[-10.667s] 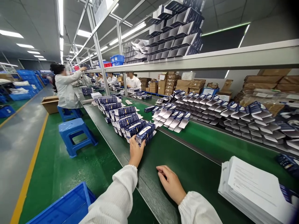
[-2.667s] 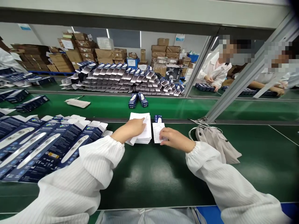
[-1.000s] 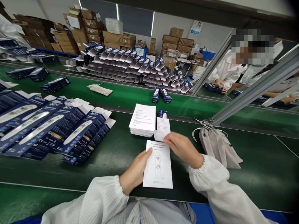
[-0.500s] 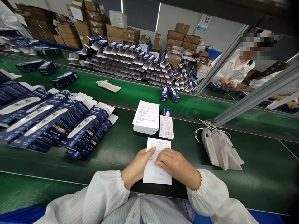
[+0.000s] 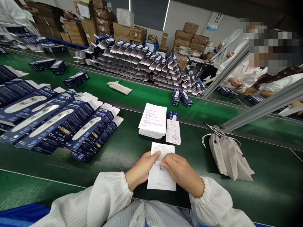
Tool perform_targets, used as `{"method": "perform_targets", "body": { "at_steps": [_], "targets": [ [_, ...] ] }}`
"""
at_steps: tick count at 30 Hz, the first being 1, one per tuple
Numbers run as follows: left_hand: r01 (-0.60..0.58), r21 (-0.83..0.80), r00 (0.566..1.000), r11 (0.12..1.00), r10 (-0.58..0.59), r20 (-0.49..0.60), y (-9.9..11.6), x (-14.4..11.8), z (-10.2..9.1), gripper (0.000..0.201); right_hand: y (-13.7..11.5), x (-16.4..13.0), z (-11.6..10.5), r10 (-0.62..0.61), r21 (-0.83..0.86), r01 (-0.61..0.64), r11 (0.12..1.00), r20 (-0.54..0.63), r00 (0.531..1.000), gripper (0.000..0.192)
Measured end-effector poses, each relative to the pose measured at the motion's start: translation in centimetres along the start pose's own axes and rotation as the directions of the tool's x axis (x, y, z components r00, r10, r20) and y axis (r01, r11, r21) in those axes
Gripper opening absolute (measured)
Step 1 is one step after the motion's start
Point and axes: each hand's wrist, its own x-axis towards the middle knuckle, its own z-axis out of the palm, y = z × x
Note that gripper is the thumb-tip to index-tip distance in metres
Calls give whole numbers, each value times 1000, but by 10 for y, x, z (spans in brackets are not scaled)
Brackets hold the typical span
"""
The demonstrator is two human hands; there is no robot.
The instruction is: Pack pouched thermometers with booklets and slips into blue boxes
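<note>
A white printed manual (image 5: 162, 180) lies on the dark green belt right in front of me, with a small white slip (image 5: 163, 148) laid across its top. My left hand (image 5: 141, 168) presses the left side of these papers. My right hand (image 5: 181, 172) rests on their right side, fingers meeting the left hand's over the slip. Just beyond lie a stack of white manuals (image 5: 153, 121) and a separate slip with a red stamp (image 5: 173, 132). A small dark blue box (image 5: 173, 115) stands behind that slip.
Overlapping dark blue thermometer boxes (image 5: 59, 121) spread out at my left. Grey drawstring pouches (image 5: 227, 156) lie at my right. Two upright boxes (image 5: 181, 97) and a pouch (image 5: 119, 88) sit on the far green belt before rows of open cartons (image 5: 142, 63). Co-workers in white coats (image 5: 239, 77) work far right.
Since one second ago my right hand brought a small slip from the pile onto the manual; both hands now press on the papers. My view has shifted slightly, the things sliding right.
</note>
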Motion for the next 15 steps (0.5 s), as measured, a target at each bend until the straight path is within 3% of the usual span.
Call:
{"method": "perform_targets", "body": {
  "at_steps": [5, 9, 11, 13, 15],
  "targets": [
    [-22, 70, 999, 997, 19, 43, -5, 4, 0, 34, -3, 8, -3, -7, -61, 6, 998, -8, 1000, 41],
    [-68, 172, 992, 983, 48, 121, 0, 10, -5, 37, 5, 30, -50, 27, 145, -31, 989, 32, 999, 36],
    [-82, 238, 989, 968, 50, 137, 4, 15, -9, 37, 17, 57, -81, 59, 126, -57, 990, -18, 998, 31],
    [-73, 298, 988, 952, 29, 151, 7, 21, -11, 37, 35, 99, -105, 47, -22, -48, 999, -48, 998, 28],
    [-67, 340, 982, 938, 2, 188, 10, 26, -14, 39, 57, 151, -113, 2, -190, 4, 982, 32, 999, 26]
  ]
}}
